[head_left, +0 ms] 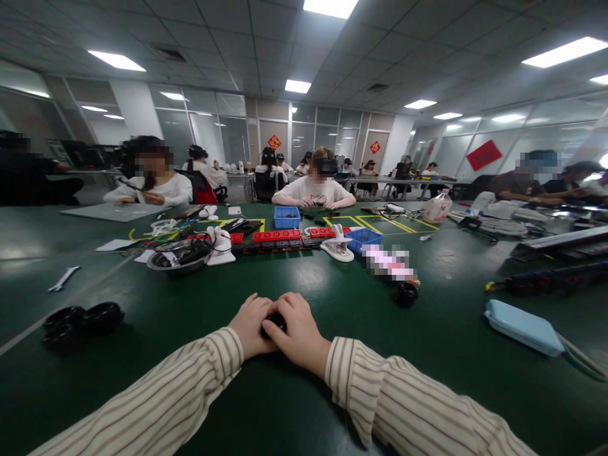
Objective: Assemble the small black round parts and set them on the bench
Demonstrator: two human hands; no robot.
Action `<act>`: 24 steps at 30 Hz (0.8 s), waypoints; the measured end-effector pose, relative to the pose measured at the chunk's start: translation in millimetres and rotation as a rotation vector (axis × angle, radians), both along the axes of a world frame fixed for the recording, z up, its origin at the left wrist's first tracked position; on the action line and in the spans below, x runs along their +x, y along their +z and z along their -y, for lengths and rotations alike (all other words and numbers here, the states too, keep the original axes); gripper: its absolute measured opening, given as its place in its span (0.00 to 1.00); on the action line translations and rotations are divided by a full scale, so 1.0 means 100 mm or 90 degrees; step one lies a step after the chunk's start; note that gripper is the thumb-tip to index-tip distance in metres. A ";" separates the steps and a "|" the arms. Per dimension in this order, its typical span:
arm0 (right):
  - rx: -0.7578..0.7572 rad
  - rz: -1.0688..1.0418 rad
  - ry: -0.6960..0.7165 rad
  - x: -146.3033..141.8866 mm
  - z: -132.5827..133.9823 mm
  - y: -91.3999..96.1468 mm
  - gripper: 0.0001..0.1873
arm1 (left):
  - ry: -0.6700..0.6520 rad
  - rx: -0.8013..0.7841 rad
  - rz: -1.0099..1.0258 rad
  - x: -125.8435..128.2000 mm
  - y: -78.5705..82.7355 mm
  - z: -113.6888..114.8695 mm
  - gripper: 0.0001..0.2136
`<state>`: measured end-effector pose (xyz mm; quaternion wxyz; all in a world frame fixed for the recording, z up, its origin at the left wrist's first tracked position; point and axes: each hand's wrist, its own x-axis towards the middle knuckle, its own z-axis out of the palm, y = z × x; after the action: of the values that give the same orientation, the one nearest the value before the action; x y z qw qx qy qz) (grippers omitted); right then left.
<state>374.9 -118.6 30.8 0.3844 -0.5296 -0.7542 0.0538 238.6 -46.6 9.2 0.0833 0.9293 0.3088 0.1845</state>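
Observation:
Both my hands are closed around a glossy black round piece (274,324) just above or on the green table; I cannot tell which. My left hand (251,324) wraps it from the left. From the right, my right hand (300,329) covers its top, with the thumb lying across its near side. Most of the piece is hidden by my fingers. Similar black round pieces (103,316) sit in a cluster at the left. One more black round piece (407,294) lies to the right, beside a blurred pink item (389,261).
Ahead are a metal bowl (173,266) of black parts, red power strips (277,235), a white clamp base (339,244) and blue bins (287,218). A wrench (64,278) lies left, a light-blue case (524,327) right. A person (313,190) sits opposite; others work around.

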 end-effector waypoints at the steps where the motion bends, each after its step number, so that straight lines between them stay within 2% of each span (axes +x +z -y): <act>1: -0.002 0.004 0.001 0.00 0.00 0.00 0.07 | -0.008 -0.009 0.011 0.00 -0.01 -0.01 0.22; 7: 0.007 -0.009 0.046 0.00 -0.04 0.01 0.02 | -0.090 -0.053 0.091 -0.01 0.00 -0.07 0.17; 13: 0.028 -0.041 0.123 0.01 -0.03 0.01 0.08 | -0.133 -0.083 0.106 -0.04 -0.06 -0.11 0.15; 16: 0.038 -0.051 0.107 0.00 -0.01 0.01 0.07 | -0.103 -0.073 0.087 -0.04 -0.06 -0.11 0.19; 20: 0.030 -0.046 0.054 -0.01 0.01 0.00 0.10 | -0.081 -0.042 0.044 -0.03 -0.02 -0.08 0.25; 24: 0.015 -0.022 0.013 -0.01 -0.01 -0.02 0.12 | -0.071 -0.032 0.028 -0.02 -0.02 -0.06 0.25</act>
<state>374.4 -118.0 28.6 0.4034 -0.5162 -0.7533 0.0579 236.6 -40.6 7.6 0.1232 0.9385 0.2594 0.1920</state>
